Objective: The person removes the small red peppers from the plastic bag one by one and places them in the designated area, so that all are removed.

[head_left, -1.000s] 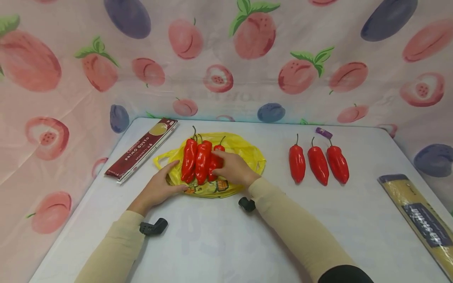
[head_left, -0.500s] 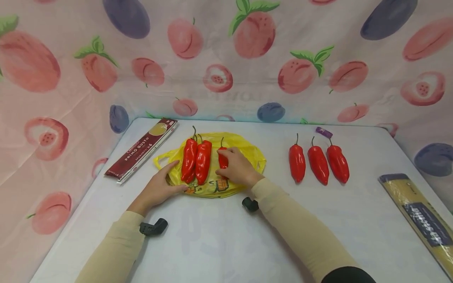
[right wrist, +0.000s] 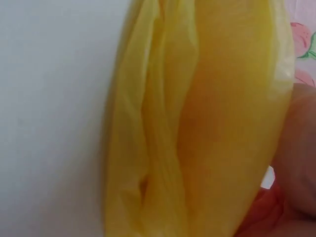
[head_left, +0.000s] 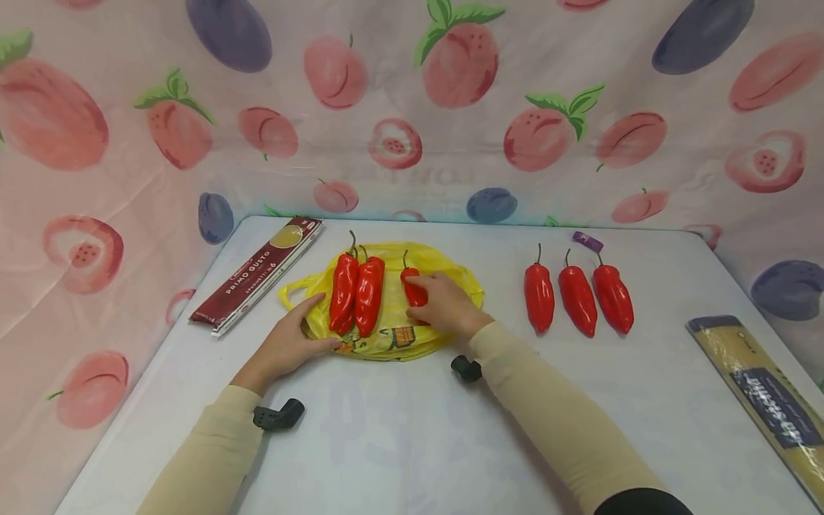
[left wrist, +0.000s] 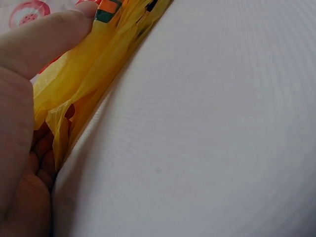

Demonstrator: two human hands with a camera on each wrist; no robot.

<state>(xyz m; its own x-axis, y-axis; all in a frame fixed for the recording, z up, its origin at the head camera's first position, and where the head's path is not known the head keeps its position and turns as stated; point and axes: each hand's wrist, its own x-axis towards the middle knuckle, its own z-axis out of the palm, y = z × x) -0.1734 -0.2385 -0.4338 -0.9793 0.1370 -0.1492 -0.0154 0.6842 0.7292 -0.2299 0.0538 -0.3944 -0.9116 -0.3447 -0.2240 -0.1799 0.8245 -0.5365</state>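
A yellow plastic bag [head_left: 444, 256] lies flat on the white table, and two long glossy red peppers [head_left: 369, 297] rest side by side on its left part. To the right of this pair, over the bag, my right hand [head_left: 444, 304] pinches another red pepper [head_left: 415, 295] between thumb and fingers; its stem points away from me. My left hand [head_left: 290, 340] is spread at the bag's left edge, thumb and forefinger extended beside the peppers. In the left wrist view the thumb [left wrist: 54, 34] touches the bag [left wrist: 89, 74], and the other fingers are partly hidden behind it.
Three more red peppers [head_left: 577, 300] lie in a row on the right, with a small purple packet [head_left: 588, 242] behind them. A maroon spaghetti packet [head_left: 257, 275] lies at the back left, a golden pasta packet [head_left: 759, 379] at the right edge. A fruit-print cloth [head_left: 450, 143] hangs behind.
My right hand has moved right with the pepper it pinches, opening a gap between it and the other peppers on the bag. My left hand has stayed in place.
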